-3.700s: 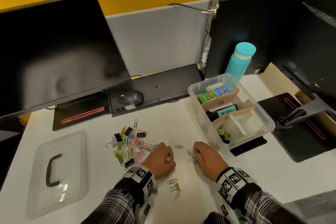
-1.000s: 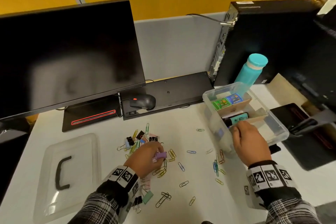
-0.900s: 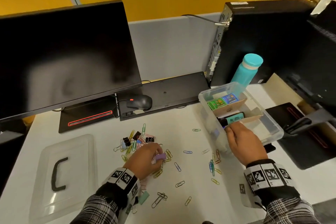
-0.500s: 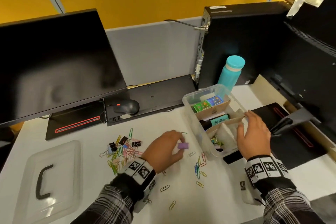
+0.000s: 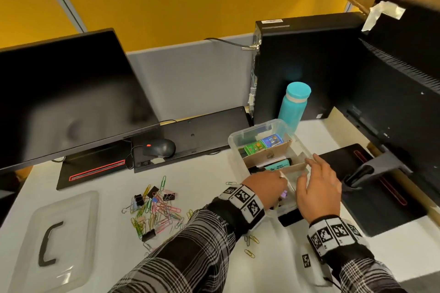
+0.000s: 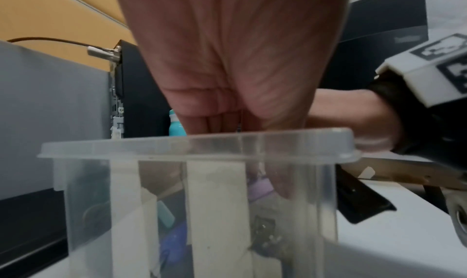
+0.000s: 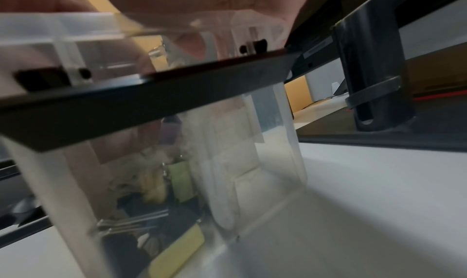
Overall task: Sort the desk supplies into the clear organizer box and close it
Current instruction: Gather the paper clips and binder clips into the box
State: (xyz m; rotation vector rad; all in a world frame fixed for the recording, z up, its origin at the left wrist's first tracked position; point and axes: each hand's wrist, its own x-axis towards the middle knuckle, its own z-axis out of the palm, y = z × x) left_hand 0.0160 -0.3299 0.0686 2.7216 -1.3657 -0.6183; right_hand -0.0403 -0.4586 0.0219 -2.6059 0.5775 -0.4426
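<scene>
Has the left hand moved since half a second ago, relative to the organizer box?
Yes. The left hand has gone rightward from the desk beside the clear organizer box to over its near compartment, fingers inside, holding the purple binder clip.

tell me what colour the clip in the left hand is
Light purple binder clip, clearest in the head view.

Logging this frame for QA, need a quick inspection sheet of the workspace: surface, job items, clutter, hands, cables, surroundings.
Surface: white desk.
Job's things: clear organizer box open, cardboard dividers inside; lid lies apart; paper clips and binder clips in a pile.
Clutter: teal bottle, mouse.
Hands: left hand pinches purple binder clip inside the box; right hand open over the box.
Cables: black cable at the computer tower.
Surroundings: monitor, yellow wall.
</scene>
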